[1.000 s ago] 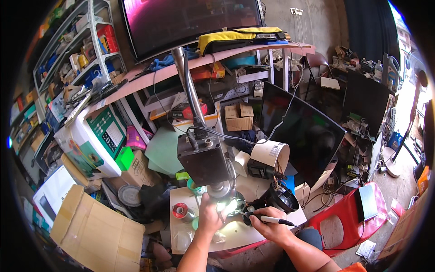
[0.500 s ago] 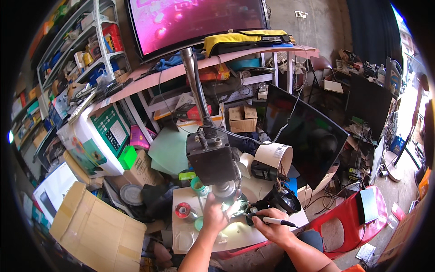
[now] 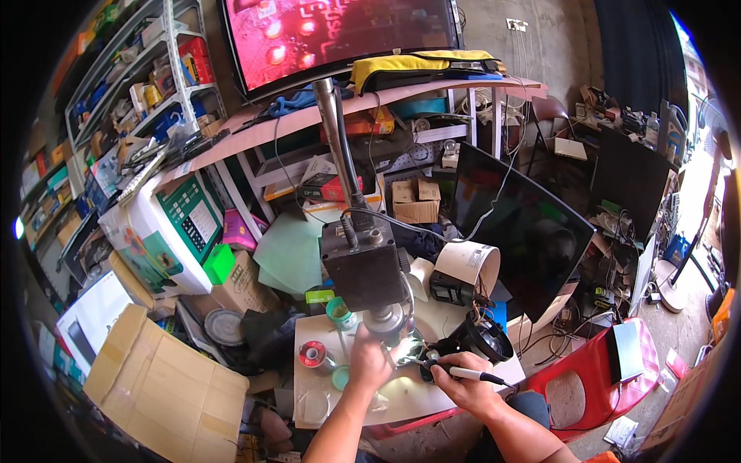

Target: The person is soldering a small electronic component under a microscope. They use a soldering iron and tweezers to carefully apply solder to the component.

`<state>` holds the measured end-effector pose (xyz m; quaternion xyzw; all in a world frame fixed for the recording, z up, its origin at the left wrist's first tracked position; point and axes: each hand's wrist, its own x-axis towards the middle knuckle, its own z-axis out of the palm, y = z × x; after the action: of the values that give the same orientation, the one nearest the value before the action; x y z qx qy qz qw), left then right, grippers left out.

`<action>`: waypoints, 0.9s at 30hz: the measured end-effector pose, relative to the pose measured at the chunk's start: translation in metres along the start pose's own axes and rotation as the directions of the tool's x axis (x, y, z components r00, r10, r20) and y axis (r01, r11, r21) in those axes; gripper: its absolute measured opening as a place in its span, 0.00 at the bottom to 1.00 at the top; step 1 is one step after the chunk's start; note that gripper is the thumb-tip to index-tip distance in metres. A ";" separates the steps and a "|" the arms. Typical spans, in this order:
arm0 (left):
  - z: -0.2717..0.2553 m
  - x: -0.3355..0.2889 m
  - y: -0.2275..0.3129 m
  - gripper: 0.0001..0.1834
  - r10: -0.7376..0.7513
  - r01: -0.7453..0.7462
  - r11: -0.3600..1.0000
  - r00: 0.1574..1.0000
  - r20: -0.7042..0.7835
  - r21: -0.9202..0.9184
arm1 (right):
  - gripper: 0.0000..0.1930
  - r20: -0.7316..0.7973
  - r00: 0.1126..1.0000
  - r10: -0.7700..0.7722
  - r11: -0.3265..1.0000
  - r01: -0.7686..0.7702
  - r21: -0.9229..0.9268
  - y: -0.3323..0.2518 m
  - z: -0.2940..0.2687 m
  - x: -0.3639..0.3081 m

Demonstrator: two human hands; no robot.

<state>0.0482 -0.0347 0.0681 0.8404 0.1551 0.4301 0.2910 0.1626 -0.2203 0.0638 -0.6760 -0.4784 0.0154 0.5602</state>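
Note:
Below the black microscope camera point(image 3: 361, 266) on its metal post, my left hand point(image 3: 371, 361) is closed near the lens, its fingertips by a small brightly lit workpiece point(image 3: 407, 347). What it grips is hidden. My right hand point(image 3: 468, 383) is closed around a soldering iron point(image 3: 477, 376) with a white and black handle, its cord trailing right. The iron's front end points left toward the lit spot; its tip is hard to make out. Just behind my right hand lies a black round housing point(image 3: 482, 339) with loose wires.
On the white worktop point(image 3: 417, 401) stand a solder spool point(image 3: 312, 354) and a green tub point(image 3: 340, 312). A large screen point(image 3: 340, 35) at the back shows a magnified reddish board. A dark panel point(image 3: 517, 231) leans behind; a red stool point(image 3: 559, 378) stands right, an open cardboard box point(image 3: 166, 378) left.
The picture on the screen has turned from pink to red, and its magnified details have shifted and look clearer. My left hand has moved very slightly; the right keeps its hold on the soldering iron.

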 end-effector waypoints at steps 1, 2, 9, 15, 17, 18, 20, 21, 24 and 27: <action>-0.001 0.001 0.002 0.16 0.008 -0.008 1.000 1.000 0.003 -0.013 | 0.12 0.000 1.000 0.000 1.000 0.000 -0.002 0.000 0.000 0.000; -0.002 0.002 0.004 0.16 0.017 -0.016 1.000 1.000 0.005 -0.027 | 0.12 -0.001 1.000 0.000 1.000 0.000 -0.005 0.001 0.000 0.000; -0.013 0.001 0.010 0.18 0.103 -0.103 0.994 0.995 0.005 0.045 | 0.12 0.004 1.000 0.011 1.000 -0.011 -0.005 0.000 -0.001 0.000; -0.028 -0.030 -0.043 0.14 -0.085 0.082 0.993 0.996 -0.040 -0.087 | 0.12 -0.001 1.000 -0.003 1.000 0.003 -0.024 0.004 0.000 0.000; -0.033 -0.034 -0.043 0.13 -0.226 0.204 0.943 0.972 -0.058 -0.263 | 0.12 -0.004 1.000 -0.007 1.000 0.007 -0.018 0.004 0.000 0.000; -0.036 -0.036 -0.044 0.13 -0.279 0.244 0.914 0.958 -0.065 -0.325 | 0.12 -0.005 1.000 -0.010 1.000 0.010 -0.015 0.004 0.000 0.000; -0.041 -0.037 -0.041 0.11 -0.268 0.221 0.916 0.958 -0.098 -0.335 | 0.12 -0.008 1.000 -0.017 1.000 0.017 -0.018 0.004 0.001 0.001; -0.045 -0.036 -0.036 0.11 -0.276 0.230 0.921 0.955 -0.107 -0.315 | 0.12 -0.010 1.000 -0.020 1.000 0.020 -0.019 0.004 0.001 0.001; -0.045 -0.038 -0.041 0.12 -0.253 0.185 0.926 0.951 -0.179 -0.329 | 0.12 0.000 1.000 0.003 1.000 -0.003 -0.018 0.004 0.002 0.000; -0.045 -0.041 -0.047 0.13 -0.119 0.079 0.986 0.951 -0.286 -0.147 | 0.12 -0.005 1.000 -0.012 1.000 0.012 -0.012 0.003 0.003 0.001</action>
<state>-0.0126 -0.0031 0.0336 0.7371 0.2094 0.5443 0.3415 0.1631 -0.2175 0.0608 -0.6765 -0.4812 0.0073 0.5575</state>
